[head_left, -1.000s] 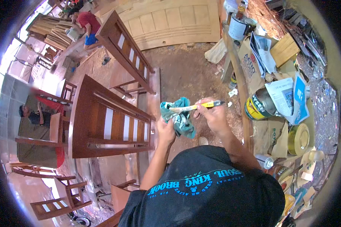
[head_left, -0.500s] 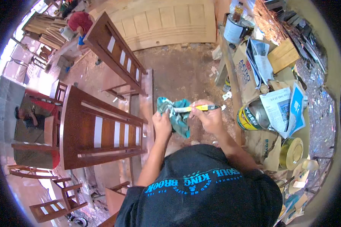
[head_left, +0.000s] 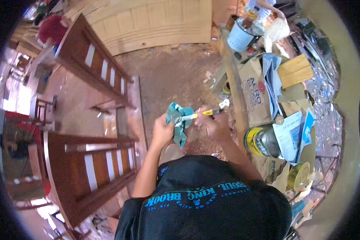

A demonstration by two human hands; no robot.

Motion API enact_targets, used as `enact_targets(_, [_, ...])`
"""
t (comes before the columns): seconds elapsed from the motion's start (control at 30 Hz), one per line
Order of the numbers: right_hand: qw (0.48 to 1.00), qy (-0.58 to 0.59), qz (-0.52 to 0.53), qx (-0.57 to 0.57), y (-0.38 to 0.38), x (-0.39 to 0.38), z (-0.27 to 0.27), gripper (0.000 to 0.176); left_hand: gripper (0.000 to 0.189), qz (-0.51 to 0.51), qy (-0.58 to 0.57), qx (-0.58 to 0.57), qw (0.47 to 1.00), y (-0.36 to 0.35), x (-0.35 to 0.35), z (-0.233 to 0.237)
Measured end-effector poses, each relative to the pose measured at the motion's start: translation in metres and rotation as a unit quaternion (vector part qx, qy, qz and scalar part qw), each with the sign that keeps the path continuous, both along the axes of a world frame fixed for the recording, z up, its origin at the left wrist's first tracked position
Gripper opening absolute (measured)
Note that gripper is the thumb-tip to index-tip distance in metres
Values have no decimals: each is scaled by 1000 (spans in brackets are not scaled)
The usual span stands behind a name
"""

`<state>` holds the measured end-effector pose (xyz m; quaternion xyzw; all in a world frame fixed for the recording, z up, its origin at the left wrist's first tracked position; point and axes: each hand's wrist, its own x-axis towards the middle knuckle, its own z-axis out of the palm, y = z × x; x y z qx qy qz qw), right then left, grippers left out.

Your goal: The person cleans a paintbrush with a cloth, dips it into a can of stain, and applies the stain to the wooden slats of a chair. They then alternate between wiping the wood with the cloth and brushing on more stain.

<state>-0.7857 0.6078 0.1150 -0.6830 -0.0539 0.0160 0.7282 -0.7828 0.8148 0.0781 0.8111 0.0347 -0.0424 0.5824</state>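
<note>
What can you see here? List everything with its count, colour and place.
rag: one, teal, bunched in the left hand around the brush tip
paintbrush: one, yellow handle, in the right hand
slatted wooden frames: two, dark brown, on the floor at left
door panel: one, pale bare wood, top
tin can: one, yellow and silver, on its side on the bench at right
newspaper: one, white and blue, over the can
cardboard box: one, brown, on the bench
pail: one, light blue, far end of the bench
left hand: grips the rag
right hand: grips the paintbrush
</note>
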Motion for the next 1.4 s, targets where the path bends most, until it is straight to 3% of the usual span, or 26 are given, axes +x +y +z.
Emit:
enact_targets(0.17, [969, -52, -167, -177, 13, 79, 15, 12, 21, 14, -14, 45, 999, 49, 101, -18])
enact_targets(0.2, [982, -13, -176, -71, 22, 98, 17, 13, 24, -25, -3, 52, 998, 62, 123, -19])
enact_targets(0.3, [988, 118, -102, 12, 37, 147, 3, 16, 27, -122, 21, 33, 992, 86, 176, -24])
enact_targets(0.33, [987, 129, -64, -71, 40, 161, 0, 16, 29, -176, -18, 41, 983, 91, 196, -40])
enact_targets(0.43, [924, -75, -141, -348, 40, 188, -6, 16, 28, -279, 23, 148, 948, 81, 243, -41])
enact_targets(0.47, [909, -50, -174, -376, 34, 190, 14, 17, 27, -300, -35, 93, 949, 68, 254, -36])
enact_targets(0.57, [906, -46, -279, -315, 10, 206, 35, 16, 27, -379, -67, 193, 903, 14, 292, -73])
enact_targets(0.67, [900, -45, -356, -247, -21, 218, 22, 11, 30, -455, -188, 172, 853, -67, 337, -57])
enact_targets(0.7, [883, -80, -369, -279, -24, 226, 27, 10, 29, -458, -214, 158, 849, -99, 348, -44])
enact_targets(0.77, [843, -146, -390, -340, -25, 243, 48, 9, 28, -462, -146, 165, 859, -166, 370, -44])
enact_targets(0.83, [843, -102, -413, -328, -29, 258, 57, 8, 23, -523, -251, 135, 804, -219, 398, -29])
enact_targets(0.93, [828, -109, -438, -332, -55, 285, 46, 7, 19, -502, -216, 111, 830, -321, 417, -71])
enact_targets(1.03, [812, -146, -473, -310, -80, 330, 46, 6, 18, -512, -235, -21, 826, -371, 440, -73])
enact_targets(1.07, [829, -118, -477, -269, -86, 341, 51, 6, 24, -536, -252, -119, 797, -387, 449, -87])
enact_targets(1.2, [819, -121, -509, -234, -107, 369, 58, 8, 45, -600, -272, -110, 744, -395, 473, -91])
enact_targets(1.3, [796, -126, -515, -292, -120, 376, 59, 10, 41, -730, -152, -37, 665, -378, 505, -100])
enact_targets(1.37, [786, -70, -543, -287, -121, 372, 62, 11, 35, -712, -63, 126, 688, -321, 536, -72])
enact_targets(1.4, [772, -66, -565, -284, -124, 372, 60, 12, 32, -667, -58, 173, 722, -304, 556, -112])
